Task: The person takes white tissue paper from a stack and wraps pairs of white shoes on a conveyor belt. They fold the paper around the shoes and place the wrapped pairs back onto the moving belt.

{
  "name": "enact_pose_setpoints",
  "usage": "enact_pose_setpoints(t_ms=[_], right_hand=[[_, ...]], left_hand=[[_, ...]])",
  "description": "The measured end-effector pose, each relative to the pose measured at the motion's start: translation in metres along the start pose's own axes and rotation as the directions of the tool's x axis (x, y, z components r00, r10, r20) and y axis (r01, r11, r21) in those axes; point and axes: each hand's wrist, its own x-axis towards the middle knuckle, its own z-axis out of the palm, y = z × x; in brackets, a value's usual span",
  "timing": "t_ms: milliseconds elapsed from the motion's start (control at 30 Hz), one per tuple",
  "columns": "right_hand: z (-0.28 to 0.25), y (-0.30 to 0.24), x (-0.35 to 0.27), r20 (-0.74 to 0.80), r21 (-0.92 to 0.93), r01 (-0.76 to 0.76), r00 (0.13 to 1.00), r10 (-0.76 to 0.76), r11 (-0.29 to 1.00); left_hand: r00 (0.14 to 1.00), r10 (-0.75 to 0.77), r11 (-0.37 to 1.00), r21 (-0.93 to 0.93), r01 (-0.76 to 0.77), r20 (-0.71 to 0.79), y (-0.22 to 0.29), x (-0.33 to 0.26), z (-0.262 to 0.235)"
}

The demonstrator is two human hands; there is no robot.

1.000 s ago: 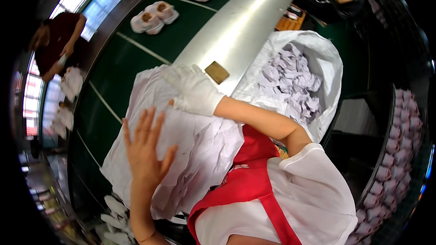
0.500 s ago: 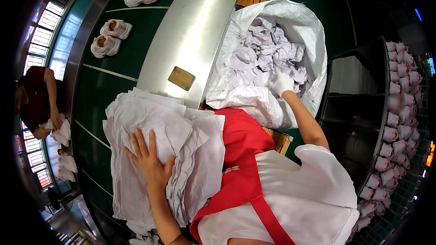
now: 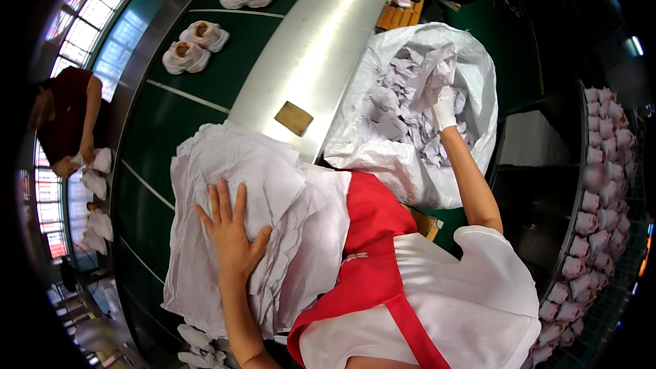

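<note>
My bare left hand (image 3: 234, 236) lies flat with spread fingers on a thick, uneven stack of wrinkled white paper sheets (image 3: 236, 154). The stack rests over the green belt and the end of the metal ledge, just left of my red apron. Farther right stands a white woven sack (image 3: 482, 72), its mouth wide and filled with crumpled paper (image 3: 386, 106). Over that mouth, my right hand (image 3: 443, 109) in a white glove grips a crumpled paper sheet (image 3: 434, 75), which rises above the rest. The paper partly hides its fingers.
A brownish block (image 3: 294, 118) sits on the shiny metal ledge (image 3: 307, 61). Pairs of pale shoes (image 3: 195, 48) stand on the green belt (image 3: 198, 85). At far left a person (image 3: 72, 113) handles shoes. A rack of shoes (image 3: 586, 223) lines the right side.
My right hand has drawn a crumpled sheet up out of the paper in the sack. My left hand stays flat on the stack. The whole view has shifted slightly.
</note>
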Motion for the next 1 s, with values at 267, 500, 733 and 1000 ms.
enact_pose_setpoints(t_ms=[267,500,733,1000], right_hand=[[0.09,-0.281,-0.144,0.236,0.112,0.582,0.772,-0.591,0.805],[0.111,-0.343,-0.162,0.604,0.503,0.399,0.472,-0.642,0.766],[0.15,-0.363,-0.147,0.867,0.455,0.174,0.137,-0.479,0.873],[0.169,-0.341,-0.156,0.877,0.371,-0.036,0.342,-0.337,0.928]], left_hand=[[0.981,-0.065,0.511,-0.85,-0.123,-0.181,0.019,-0.018,-0.045],[0.842,-0.526,0.284,-0.958,0.043,-0.119,0.001,-0.043,-0.049],[0.884,-0.467,0.339,-0.924,0.175,-0.004,-0.007,-0.058,-0.076],[0.638,-0.521,0.81,-0.563,0.162,-0.567,-0.031,-0.091,-0.07]])
